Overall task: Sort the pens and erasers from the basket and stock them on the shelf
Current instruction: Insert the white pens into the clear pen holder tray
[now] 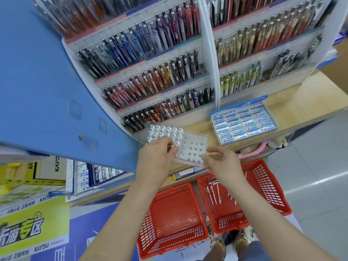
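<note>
A white pen holder point(192, 150) with rows of round holes stands on the wooden shelf ledge, its left holes filled with white-capped pens point(160, 132). My left hand point(156, 157) hovers over the holder's left part and pinches a pen point(170, 146) at a hole, most of it hidden by my fingers. My right hand point(220, 163) pinches the holder's front right corner. On the floor below, the right red basket point(267, 187) holds several thin white pens point(213, 193). The left red basket point(169, 219) has nothing in it. An open Pilot eraser box point(243, 124) sits full on the ledge.
Tiered display racks point(150, 76) packed with pens rise behind the ledge. A blue panel point(47, 91) fills the left side. Card boxes and signs point(33, 228) lie at lower left. My feet point(231, 242) stand just behind the baskets, grey floor to the right.
</note>
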